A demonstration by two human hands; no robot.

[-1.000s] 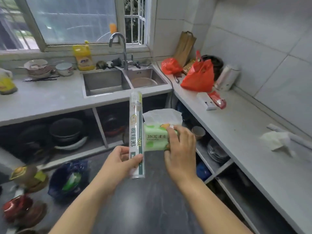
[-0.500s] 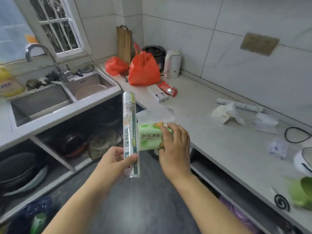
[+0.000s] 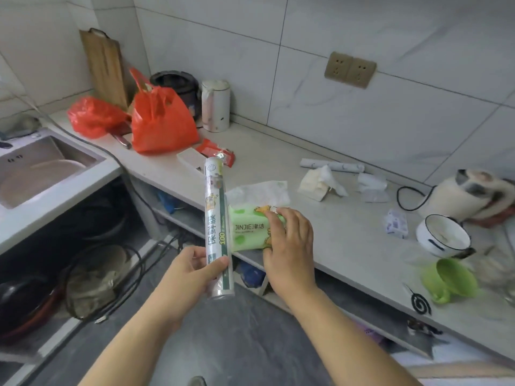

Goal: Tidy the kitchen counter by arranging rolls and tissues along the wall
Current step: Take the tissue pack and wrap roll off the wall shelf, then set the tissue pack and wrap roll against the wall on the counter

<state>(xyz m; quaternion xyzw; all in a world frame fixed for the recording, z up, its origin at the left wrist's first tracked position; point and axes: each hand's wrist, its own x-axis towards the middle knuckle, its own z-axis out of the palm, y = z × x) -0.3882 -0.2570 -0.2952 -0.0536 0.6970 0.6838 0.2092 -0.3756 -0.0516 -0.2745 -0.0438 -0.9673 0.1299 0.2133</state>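
Green tissue pack (image 3: 252, 228) sits gripped in your right hand (image 3: 289, 246), fingers curled over it, at the worktop (image 3: 348, 240) front edge. Your left hand (image 3: 192, 274) pinches the wrap roll (image 3: 216, 218) upright near its lower end, just beside the pack, off the worktop.

Grey counter (image 3: 328, 240), red bag (image 3: 161, 123), kettle (image 3: 216, 107), roll (image 3: 331, 165), crumpled tissue (image 3: 320, 182), green cup (image 3: 448, 280)

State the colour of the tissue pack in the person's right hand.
The tissue pack is light green, clearest in the head view.
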